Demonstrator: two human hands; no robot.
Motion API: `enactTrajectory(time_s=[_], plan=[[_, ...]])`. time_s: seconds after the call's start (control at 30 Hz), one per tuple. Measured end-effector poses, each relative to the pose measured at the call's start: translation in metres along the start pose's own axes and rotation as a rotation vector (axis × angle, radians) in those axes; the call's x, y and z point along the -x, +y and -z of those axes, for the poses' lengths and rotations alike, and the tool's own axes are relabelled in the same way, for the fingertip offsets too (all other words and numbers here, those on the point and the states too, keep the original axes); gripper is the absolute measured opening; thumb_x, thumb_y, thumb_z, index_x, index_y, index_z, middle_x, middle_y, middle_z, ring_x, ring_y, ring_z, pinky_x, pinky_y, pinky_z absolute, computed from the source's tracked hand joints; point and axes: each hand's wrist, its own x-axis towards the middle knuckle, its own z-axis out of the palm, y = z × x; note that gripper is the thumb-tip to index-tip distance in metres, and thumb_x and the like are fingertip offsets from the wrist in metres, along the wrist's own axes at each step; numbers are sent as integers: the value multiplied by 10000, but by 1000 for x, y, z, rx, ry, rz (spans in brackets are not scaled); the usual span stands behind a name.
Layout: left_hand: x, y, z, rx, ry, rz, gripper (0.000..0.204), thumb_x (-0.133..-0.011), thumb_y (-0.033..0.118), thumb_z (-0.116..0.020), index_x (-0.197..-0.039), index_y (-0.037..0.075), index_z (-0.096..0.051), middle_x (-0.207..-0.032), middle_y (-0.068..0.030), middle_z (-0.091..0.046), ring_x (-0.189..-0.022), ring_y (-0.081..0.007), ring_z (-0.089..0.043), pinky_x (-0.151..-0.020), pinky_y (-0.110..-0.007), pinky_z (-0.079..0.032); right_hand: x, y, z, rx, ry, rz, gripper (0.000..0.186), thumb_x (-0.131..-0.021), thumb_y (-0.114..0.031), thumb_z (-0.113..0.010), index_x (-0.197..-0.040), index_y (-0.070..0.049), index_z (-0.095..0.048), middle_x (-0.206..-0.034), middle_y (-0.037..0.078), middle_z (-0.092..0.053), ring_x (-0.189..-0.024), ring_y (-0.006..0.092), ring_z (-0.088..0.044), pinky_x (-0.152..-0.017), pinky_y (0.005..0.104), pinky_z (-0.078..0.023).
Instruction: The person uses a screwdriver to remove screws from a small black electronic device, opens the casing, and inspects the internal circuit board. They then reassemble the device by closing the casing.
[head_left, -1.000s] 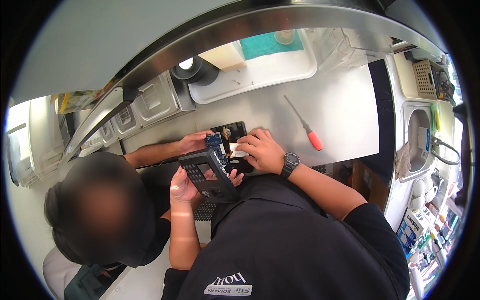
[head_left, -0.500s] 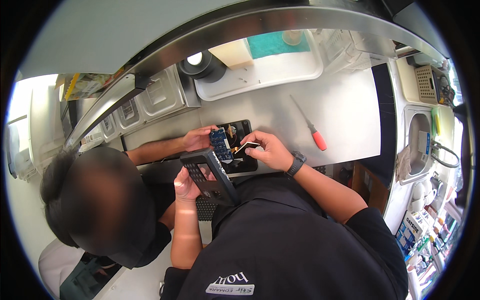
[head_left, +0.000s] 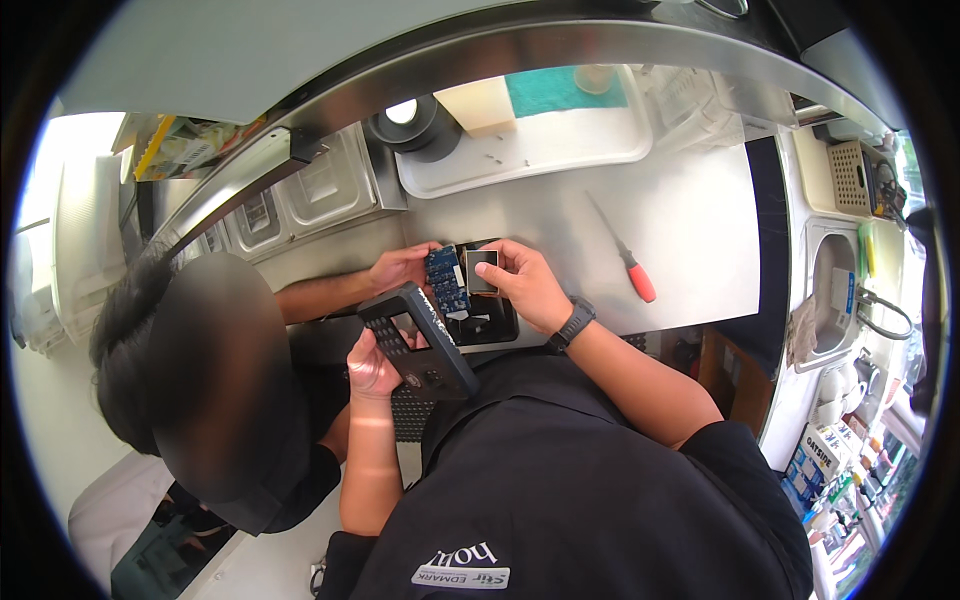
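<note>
My left hand (head_left: 372, 366) grips a black device cover with a keypad and window (head_left: 415, 340), tilted up over the table edge. My right hand (head_left: 527, 285), with a black watch on its wrist, pinches a small square display module (head_left: 483, 270). Below it, the black back half of the device (head_left: 490, 322) lies on the steel table (head_left: 690, 210). A co-worker's hand (head_left: 400, 268) reaches in from the left and holds a blue circuit board (head_left: 447, 280) next to the display.
A red-handled screwdriver (head_left: 627, 268) lies to the right on the table. Behind stand a white tray (head_left: 560, 145) with a tan block and teal cloth, a black tape roll (head_left: 412, 125) and metal containers (head_left: 300, 195). The co-worker's head (head_left: 200, 380) is close at left.
My right hand has lifted the square display module away from the black base. The co-worker's hand has tilted the blue board up, and their head has moved closer.
</note>
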Motion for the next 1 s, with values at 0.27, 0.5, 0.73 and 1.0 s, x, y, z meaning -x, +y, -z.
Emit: enactTrajectory(time_s=[0.27, 0.5, 0.73, 1.0], plan=[[-2, 1, -14, -99, 118, -39, 479, -1051, 340, -666, -1374, -13, -651, -1320, -229, -722, -1203, -439, -696, -1118, -648, -495, -6, -7, -11, -118, 81, -131, 153, -1097, -155, -633, -1196, -46, -672, -1098, 21, -714, -979, 108, -685, -859, 353, -624], [5, 10, -13, -123, 89, 19, 575, -996, 294, -743, -1467, 3, -589, -1404, -222, -682, -1225, -375, -689, -1099, -539, -541, 3, -17, -12, -154, 99, -211, 199, -1076, -74, -601, -1270, -36, -626, -1190, 45, -698, -1056, 141, -687, -934, 381, -614], [2, 10, -20, -170, 145, -7, 579, -981, 284, -764, -1447, -15, -593, -1394, -207, -685, -1251, -362, -681, -1087, -522, -552, 1, -12, -10, -223, 63, -212, 296, -1012, 25, -618, -1306, 0, -594, -1191, 94, -716, -1060, 181, -706, -939, 371, -594], [-7, 5, -25, -102, 59, 19, 584, -977, 293, -771, -1451, 0, -595, -1400, -215, -681, -1288, -355, -663, -1086, -534, -543, -2, -15, -13, -245, 41, -265, 262, -1028, -28, -618, -1290, -37, -606, -1195, 71, -698, -1083, 173, -673, -915, 385, -570]])
